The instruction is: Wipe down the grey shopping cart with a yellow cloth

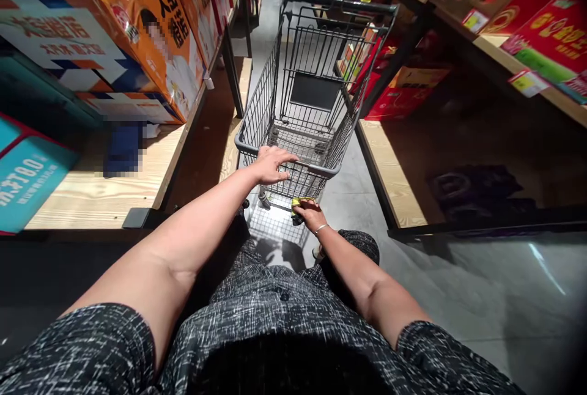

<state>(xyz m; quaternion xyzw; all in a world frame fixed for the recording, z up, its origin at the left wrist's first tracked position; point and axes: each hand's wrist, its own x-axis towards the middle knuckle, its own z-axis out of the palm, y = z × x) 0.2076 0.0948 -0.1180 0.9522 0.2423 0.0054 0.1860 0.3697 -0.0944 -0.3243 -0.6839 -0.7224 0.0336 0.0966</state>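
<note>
A black wire shopping cart (261,110) stands before me, its grey near rim closest to my body and its handle at the far end. Across that rim lies my left hand (271,164), thumb on the near side and fingers reaching over it in a loose hold. Lower down, just this side of the cart's wire end, my right hand (312,214) is closed on a small yellow-green and black thing (297,219). Its kind cannot be made out, since the fingers partly cover it. A thin bracelet circles the right wrist.
On the left, a wooden shelf (162,138) carries orange boxes (151,34) and a teal box (36,175). Opposite, shelves hold red gift boxes (557,34) and price tags (527,82). A black post (233,68) edges the narrow aisle; grey floor (275,10) runs ahead.
</note>
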